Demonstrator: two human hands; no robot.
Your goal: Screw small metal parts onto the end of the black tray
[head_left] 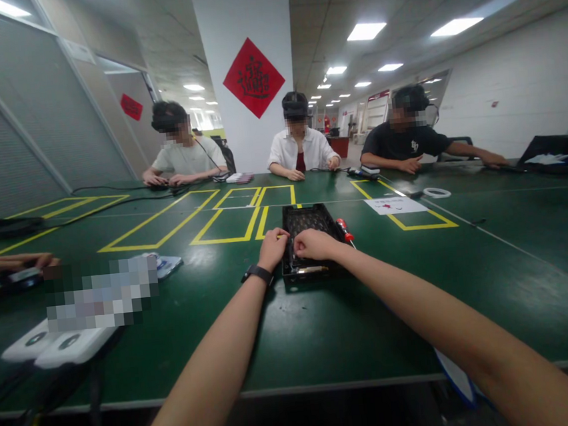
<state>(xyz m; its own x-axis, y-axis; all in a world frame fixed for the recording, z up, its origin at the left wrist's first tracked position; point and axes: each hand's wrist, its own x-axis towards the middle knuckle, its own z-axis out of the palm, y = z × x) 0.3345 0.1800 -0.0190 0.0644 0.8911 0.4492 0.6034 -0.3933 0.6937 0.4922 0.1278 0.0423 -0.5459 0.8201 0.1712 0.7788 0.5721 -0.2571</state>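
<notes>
A black open case, with a dark patterned interior, stands on the green table in front of me. My left hand, a dark band on its wrist, is at the case's left rim with fingers pinched together; what is between them is too small to tell. Over the left part of the case, my right hand is curled with its fingertips together, and whatever they hold is hidden. A narrow item with a brass-coloured part lies along the near edge. Beside the right wall rests a red-handled screwdriver.
Yellow tape outlines mark the green table. White power-strip-like devices lie at left, near another person's hand. Three people sit across the table. A paper sheet and tape roll lie at right.
</notes>
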